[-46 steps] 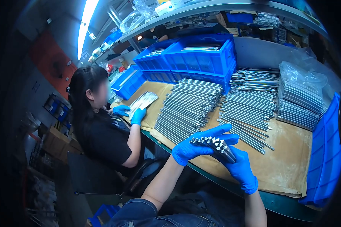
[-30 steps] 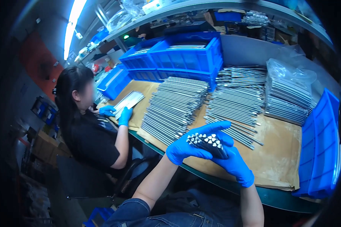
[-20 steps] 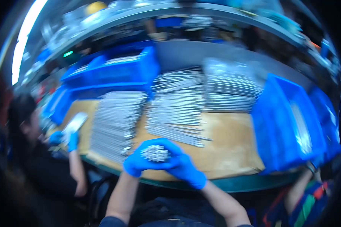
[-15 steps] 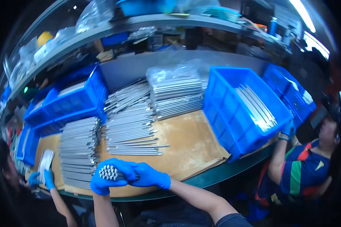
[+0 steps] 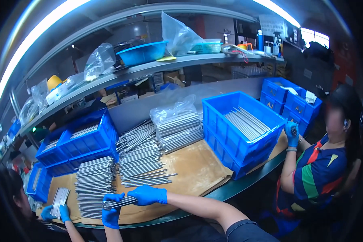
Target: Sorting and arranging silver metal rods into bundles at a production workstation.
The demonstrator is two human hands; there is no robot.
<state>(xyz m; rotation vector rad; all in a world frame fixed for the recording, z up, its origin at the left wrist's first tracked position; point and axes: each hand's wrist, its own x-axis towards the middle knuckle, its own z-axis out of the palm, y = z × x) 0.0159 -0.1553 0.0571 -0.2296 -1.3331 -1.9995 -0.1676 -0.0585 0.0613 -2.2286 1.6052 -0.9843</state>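
Both my hands wear blue gloves and share a small bundle of thin metal rods near the front edge of the table. My left hand is closed round the end nearer the left. My right hand grips the other end, its fingers hiding part of the rods. Just left of my hands lies a tall stack of metal rods, laid crosswise in rows. Beyond them a looser pile of rods spreads over brown paper.
At right, a blue crate holding rods stands on another. More blue crates sit at left. Plastic film covers rods at the back. Co-workers hold rods on both sides: blue gloves at left, a gloved hand at right.
My hands have turned the bundle from end-on to lying sideways. The view has tilted up, showing more shelf. The right co-worker's hand has risen from the crate's edge.
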